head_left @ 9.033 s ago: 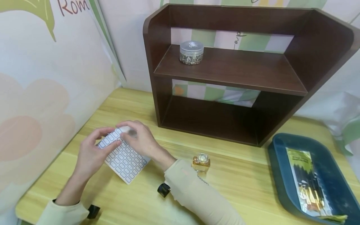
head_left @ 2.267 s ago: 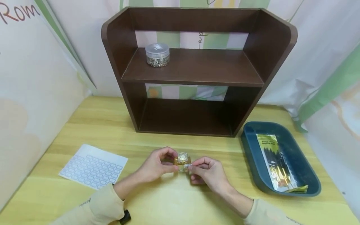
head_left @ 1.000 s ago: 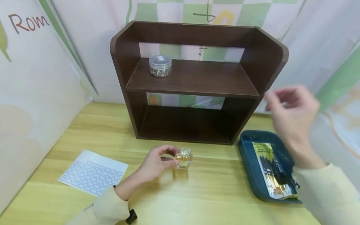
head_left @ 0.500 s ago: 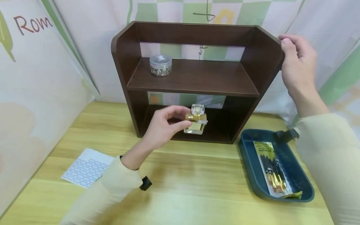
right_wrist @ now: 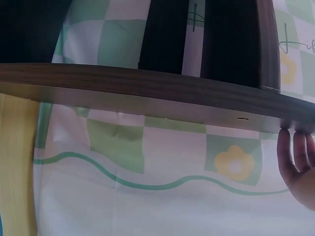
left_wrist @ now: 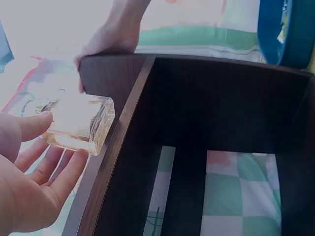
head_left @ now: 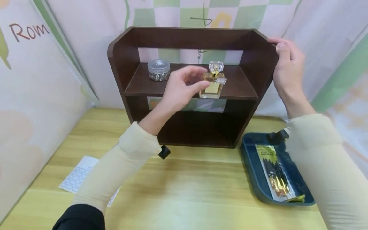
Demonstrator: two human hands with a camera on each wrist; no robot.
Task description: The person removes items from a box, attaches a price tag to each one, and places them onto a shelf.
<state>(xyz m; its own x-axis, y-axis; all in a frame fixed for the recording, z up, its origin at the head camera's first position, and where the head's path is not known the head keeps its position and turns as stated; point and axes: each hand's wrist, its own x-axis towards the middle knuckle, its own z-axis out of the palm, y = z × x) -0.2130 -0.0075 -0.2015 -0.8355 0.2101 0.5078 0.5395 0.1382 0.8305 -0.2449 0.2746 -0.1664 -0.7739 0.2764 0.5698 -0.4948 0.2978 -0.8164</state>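
My left hand [head_left: 179,89] pinches a small square perfume bottle [head_left: 212,88] between thumb and fingers. The bottle has a faceted clear stopper and amber liquid, and a small bordered sticker [head_left: 220,81] sits at its right side. It is held upright in front of the upper board of a dark brown two-tier shelf [head_left: 189,37]. In the left wrist view, the base of the bottle [left_wrist: 78,120] is near the board's front edge. My right hand [head_left: 290,70] grips the top of the shelf's right side panel; in the right wrist view its fingertips touch the panel's outer face.
A clear lidded jar [head_left: 159,71] of small metallic bits stands on the upper board's left. A dark blue tray [head_left: 300,187] with a pack of brushes [head_left: 273,172] sits right of the shelf. A sticker sheet [head_left: 77,174] lies at left, partly under my left sleeve.
Earlier my hands held the sticker sheet, then a sticker at the bottle on the table. Since then my left hand has raised the bottle to the upper board, and my right hand has taken the shelf's side.
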